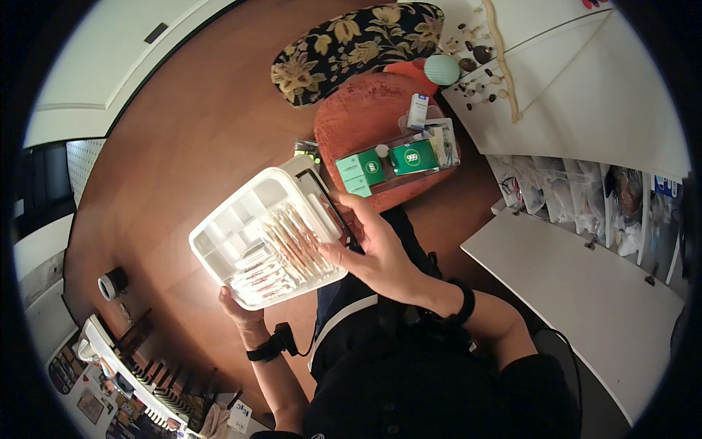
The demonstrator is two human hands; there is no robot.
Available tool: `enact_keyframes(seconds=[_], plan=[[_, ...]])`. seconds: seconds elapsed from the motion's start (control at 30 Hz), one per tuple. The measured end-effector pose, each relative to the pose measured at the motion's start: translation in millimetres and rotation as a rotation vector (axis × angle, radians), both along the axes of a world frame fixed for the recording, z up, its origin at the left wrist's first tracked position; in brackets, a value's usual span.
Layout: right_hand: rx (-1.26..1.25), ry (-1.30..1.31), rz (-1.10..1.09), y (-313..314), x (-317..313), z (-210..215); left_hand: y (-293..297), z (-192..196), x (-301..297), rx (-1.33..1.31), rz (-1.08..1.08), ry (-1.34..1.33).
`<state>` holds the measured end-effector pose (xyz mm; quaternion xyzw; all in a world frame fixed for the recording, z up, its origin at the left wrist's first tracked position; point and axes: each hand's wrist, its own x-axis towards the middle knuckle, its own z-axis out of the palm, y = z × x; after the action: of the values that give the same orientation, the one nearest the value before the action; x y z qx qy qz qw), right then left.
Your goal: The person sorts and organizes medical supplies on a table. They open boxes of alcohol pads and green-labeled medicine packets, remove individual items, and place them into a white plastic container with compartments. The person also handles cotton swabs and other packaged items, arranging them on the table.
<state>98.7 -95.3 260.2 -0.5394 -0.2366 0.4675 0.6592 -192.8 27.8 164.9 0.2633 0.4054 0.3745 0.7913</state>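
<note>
A white plastic bin [219, 223] is held up in front of me, tilted so its inside shows. Several small clear packets [289, 238] with whitish and reddish-brown contents stand in a row in it, and shiny packets [261, 280] lie at its near end. My left hand [240, 311] supports the near left corner from below, its fingers mostly behind the bin. At the right side, my right hand [373, 252] grips the bin, thumb over the rim and fingers along the outer wall. A dark strip runs along that wall beside the fingers.
A rust-red upholstered seat [340, 110] holds a clear tray [409, 177] with green boxes [413, 157] and a small white box [417, 111]. Behind stands a floral-patterned chair back [358, 44]. To the right, a white flap door [556, 285] hangs open below shelves of clear bins [585, 194].
</note>
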Motion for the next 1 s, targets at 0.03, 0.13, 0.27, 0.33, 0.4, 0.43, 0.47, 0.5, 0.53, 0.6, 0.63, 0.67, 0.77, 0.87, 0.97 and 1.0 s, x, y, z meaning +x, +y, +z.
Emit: enact_keyframes(seconds=[0.03, 0.13, 0.27, 0.33, 0.4, 0.43, 0.47, 0.5, 0.53, 0.6, 0.63, 0.67, 0.77, 0.87, 0.97, 1.0], plan=[[-0.004, -0.046, -0.068, 5, 6, -9, 2, -1, 7, 0.003, -0.024, 0.022], [-0.026, 0.076, -0.089, 5, 41, -34, 13, -13, 37, 0.014, -0.135, 0.069], [-0.192, 0.119, -0.244, 16, 104, -79, 39, -48, 100, 0.067, -0.253, 0.099], [-0.182, 0.143, -0.287, 20, 139, -100, 51, -67, 139, 0.036, -0.296, 0.093], [-0.189, 0.259, -0.345, 23, 174, -123, 60, -88, 185, 0.08, -0.392, 0.114], [-0.158, 0.287, -0.385, 24, 190, -135, 62, -97, 208, 0.089, -0.41, 0.1], [-0.177, 0.305, -0.408, 25, 208, -148, 64, -106, 229, 0.076, -0.444, 0.13], [-0.194, 0.327, -0.423, 25, 224, -160, 65, -113, 249, 0.06, -0.468, 0.128], [-0.169, 0.361, -0.425, 24, 241, -174, 65, -121, 268, 0.053, -0.487, 0.104], [-0.15, 0.436, -0.432, 23, 271, -201, 66, -138, 298, 0.058, -0.528, 0.194], [-0.167, 0.431, -0.414, 23, 284, -215, 65, -148, 310, 0.079, -0.545, 0.211], [-0.188, 0.425, -0.395, 23, 297, -230, 65, -158, 321, 0.059, -0.532, 0.181], [-0.287, 0.433, -0.342, 27, 323, -275, 67, -191, 341, 0.027, -0.514, 0.193], [-0.381, 0.384, -0.249, 38, 343, -313, 70, -224, 354, 0.0, -0.527, 0.399], [-0.344, 0.448, -0.151, 40, 360, -333, 73, -245, 361, -0.038, -0.486, 0.491], [-0.411, 0.392, -0.084, 43, 365, -335, 74, -248, 361, -0.084, -0.453, 0.443]])
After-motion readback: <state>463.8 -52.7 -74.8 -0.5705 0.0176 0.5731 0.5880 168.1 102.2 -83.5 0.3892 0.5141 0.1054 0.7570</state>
